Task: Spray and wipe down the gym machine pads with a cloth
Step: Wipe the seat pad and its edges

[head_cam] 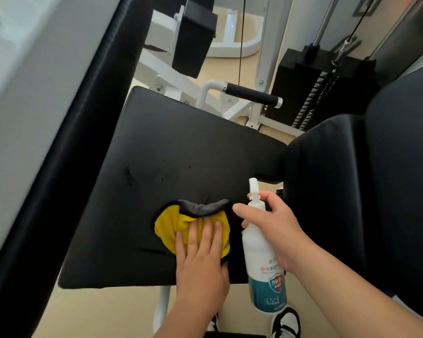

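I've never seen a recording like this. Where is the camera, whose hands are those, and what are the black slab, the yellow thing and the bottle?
There is no robot here. A person wears one wide-angle camera on the head, so you look down at their own two hands. The black slab is a pad of a gym machine. Its white frame, a black handle and a weight stack show behind it. The left hand presses a yellow and grey cloth flat on the pad. The right hand grips a white spray bottle near its top, beside the cloth.
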Demonstrator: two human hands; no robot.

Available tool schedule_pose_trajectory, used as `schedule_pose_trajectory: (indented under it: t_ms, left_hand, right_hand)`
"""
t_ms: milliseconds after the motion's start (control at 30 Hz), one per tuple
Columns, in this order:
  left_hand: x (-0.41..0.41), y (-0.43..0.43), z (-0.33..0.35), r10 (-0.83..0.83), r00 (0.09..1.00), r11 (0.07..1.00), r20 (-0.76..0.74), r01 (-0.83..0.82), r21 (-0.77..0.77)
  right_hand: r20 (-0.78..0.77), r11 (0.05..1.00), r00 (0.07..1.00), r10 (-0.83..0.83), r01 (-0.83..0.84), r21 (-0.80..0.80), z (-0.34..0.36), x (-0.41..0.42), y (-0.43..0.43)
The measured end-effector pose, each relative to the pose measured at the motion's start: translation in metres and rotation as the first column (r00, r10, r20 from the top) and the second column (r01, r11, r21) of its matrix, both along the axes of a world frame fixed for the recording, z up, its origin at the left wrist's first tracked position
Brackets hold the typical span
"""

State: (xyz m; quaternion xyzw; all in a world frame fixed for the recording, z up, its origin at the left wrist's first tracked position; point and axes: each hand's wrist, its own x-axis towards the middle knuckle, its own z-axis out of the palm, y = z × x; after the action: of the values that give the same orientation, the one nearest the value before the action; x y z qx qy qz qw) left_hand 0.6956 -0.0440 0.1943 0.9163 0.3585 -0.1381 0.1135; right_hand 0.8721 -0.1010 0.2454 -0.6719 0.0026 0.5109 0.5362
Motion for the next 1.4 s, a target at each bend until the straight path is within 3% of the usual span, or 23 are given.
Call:
schedule_pose_trajectory:
  t_ms: [167, 300, 433, 533, 633, 700, 767, 833, 867, 933, 1000, 1033, 1100, 1167, 1233, 1267, 1333, 1400]
  left_hand:
    - [0.043, 0.031, -0.020, -0.047, 0.999, 0.992, 0.016, 0.045, 0.118]
    - [0.106, 0.115, -0.008, -0.134, 0.984, 0.967, -0.120, 0.157, 0.200]
    - [0.138, 0.175, 0.010, 0.048, 0.986, 0.969, -0.161, -0.006, 0.247]
    - [0.120, 0.145, 0.006, 0.049, 0.990, 0.978, -0.129, -0.021, 0.207]
    - [0.076, 0.072, -0.006, -0.242, 0.961, 0.958, -0.137, 0.259, 0.123]
    - [0.054, 0.045, -0.011, -0.484, 0.865, 0.873, -0.134, 0.487, -0.015]
    - [0.055, 0.061, -0.005, -0.601, 0.783, 0.798, -0.161, 0.600, -0.060]
    - [0.072, 0.100, 0.003, -0.554, 0.806, 0.821, -0.209, 0.570, 0.020]
    - [0.086, 0.124, 0.007, -0.435, 0.874, 0.884, -0.217, 0.460, 0.082]
    - [0.111, 0.173, 0.020, -0.043, 0.982, 0.977, -0.182, 0.080, 0.200]
    - [0.127, 0.199, 0.026, 0.268, 0.957, 0.942, -0.111, -0.236, 0.237]
    - [0.130, 0.198, 0.024, 0.319, 0.942, 0.929, -0.100, -0.290, 0.231]
    - [0.128, 0.169, 0.019, 0.214, 0.971, 0.959, -0.108, -0.188, 0.211]
    - [0.109, 0.128, 0.011, -0.103, 0.982, 0.978, -0.158, 0.129, 0.163]
    - [0.103, 0.122, 0.007, -0.394, 0.899, 0.908, -0.191, 0.413, 0.073]
    - [0.109, 0.137, 0.008, -0.456, 0.870, 0.877, -0.188, 0.475, 0.069]
    - [0.134, 0.172, 0.007, -0.386, 0.903, 0.898, -0.188, 0.415, 0.146]
    - [0.174, 0.203, 0.007, -0.129, 0.979, 0.966, -0.157, 0.160, 0.201]
  right_hand:
    - [0.025, 0.998, 0.998, -0.053, 0.052, 0.027, -0.004, 0.015, -0.003]
    - [0.046, 0.998, 0.998, -0.052, 0.050, 0.047, -0.002, 0.020, 0.001]
    - [0.030, 0.997, 0.998, -0.056, 0.054, 0.061, 0.000, 0.024, 0.000]
    - [0.023, 0.996, 0.997, -0.075, 0.073, 0.053, -0.002, 0.023, 0.003]
    - [-0.001, 0.994, 0.994, -0.105, 0.105, 0.036, -0.005, 0.021, 0.012]
    - [0.003, 0.993, 0.994, -0.112, 0.112, 0.025, -0.008, 0.020, 0.018]
    - [0.017, 0.993, 0.992, -0.122, 0.121, 0.015, -0.007, 0.021, 0.024]
    - [0.030, 0.990, 0.990, -0.138, 0.137, 0.022, -0.003, 0.024, 0.033]
    - [0.040, 0.990, 0.989, -0.141, 0.140, 0.027, -0.001, 0.027, 0.038]
    - [0.052, 0.990, 0.988, -0.142, 0.141, 0.033, 0.005, 0.033, 0.046]
    - [0.056, 0.988, 0.987, -0.153, 0.150, 0.046, 0.008, 0.041, 0.054]
    - [0.063, 0.987, 0.985, -0.157, 0.154, 0.050, 0.009, 0.045, 0.056]
    - [0.083, 0.984, 0.981, -0.174, 0.170, 0.052, 0.008, 0.054, 0.059]
    - [0.098, 0.979, 0.975, -0.201, 0.198, 0.037, 0.004, 0.060, 0.061]
    - [0.111, 0.972, 0.966, -0.235, 0.235, 0.010, -0.002, 0.063, 0.060]
    - [0.117, 0.968, 0.962, -0.248, 0.249, -0.001, -0.004, 0.061, 0.060]
    - [0.116, 0.961, 0.956, -0.271, 0.274, -0.017, -0.010, 0.060, 0.056]
    - [0.106, 0.955, 0.950, -0.294, 0.297, -0.021, -0.014, 0.060, 0.051]
